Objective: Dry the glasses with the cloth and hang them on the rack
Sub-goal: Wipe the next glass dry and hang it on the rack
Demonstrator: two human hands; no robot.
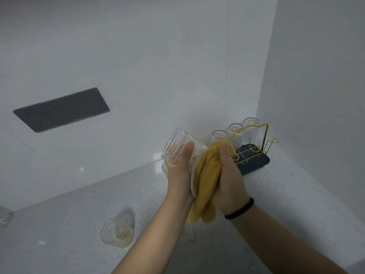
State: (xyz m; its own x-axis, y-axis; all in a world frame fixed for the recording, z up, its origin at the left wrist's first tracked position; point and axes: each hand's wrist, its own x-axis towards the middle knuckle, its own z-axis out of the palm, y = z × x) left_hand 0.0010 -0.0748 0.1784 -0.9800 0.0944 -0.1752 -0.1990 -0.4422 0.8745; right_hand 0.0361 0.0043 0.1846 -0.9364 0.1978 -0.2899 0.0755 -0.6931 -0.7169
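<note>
My left hand (180, 167) grips a clear ribbed glass (175, 147), tilted with its mouth pointing up and to the left. My right hand (230, 175) clutches a yellow cloth (205, 182) pressed against the glass's base end; the cloth hangs down between my wrists. Just behind my hands, in the corner, stands a gold wire rack (254, 147) on a dark tray, with three ribbed glasses (236, 135) hung upside down along its back row. Another clear glass (117, 232) stands upright on the counter at the lower left.
The speckled grey countertop (276, 194) meets white walls at the back and right. A dark grey socket panel (61, 109) sits on the back wall at left. A clear object (5, 218) shows at the left edge. Part of another glass (164, 168) shows behind my left hand.
</note>
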